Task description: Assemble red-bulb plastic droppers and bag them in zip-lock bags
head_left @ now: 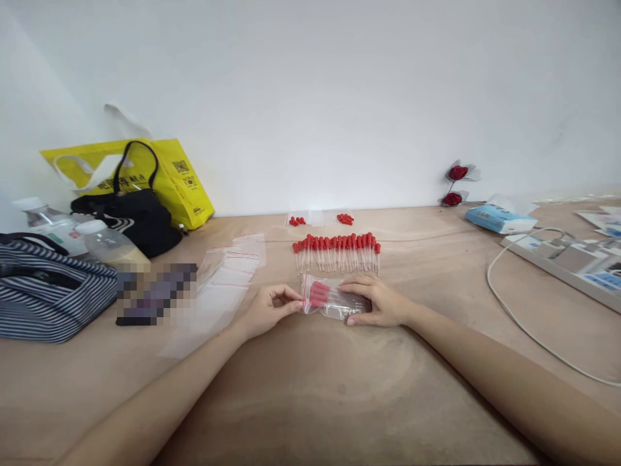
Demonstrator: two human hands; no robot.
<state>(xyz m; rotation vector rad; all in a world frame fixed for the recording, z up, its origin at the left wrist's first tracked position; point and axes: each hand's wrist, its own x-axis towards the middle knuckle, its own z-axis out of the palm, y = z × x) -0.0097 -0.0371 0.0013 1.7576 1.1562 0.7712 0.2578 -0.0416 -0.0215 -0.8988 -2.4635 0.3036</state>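
A clear zip bag (pixel 334 310) lies flat on the table in front of me, with several red-capped droppers (pixel 319 294) inside, their caps toward the left. My left hand (pixel 274 307) pinches the bag's left end, at the red-lined opening. My right hand (pixel 378 301) grips the other end, fingers on top and thumb along the near edge, covering part of the droppers' clear tubes. Just beyond the bag stretches a row of many red-capped droppers (pixel 337 252), caps pointing away. Flat empty zip bags (pixel 226 278) overlap to the left.
Loose red caps (pixel 345 219) rest on clear bags near the wall. A striped bag (pixel 53 291), bottles, a black bag (pixel 145 223) and a yellow bag (pixel 187 184) stand left. A tissue pack (pixel 499 219), power strip (pixel 572 268) and white cable (pixel 524 333) lie right.
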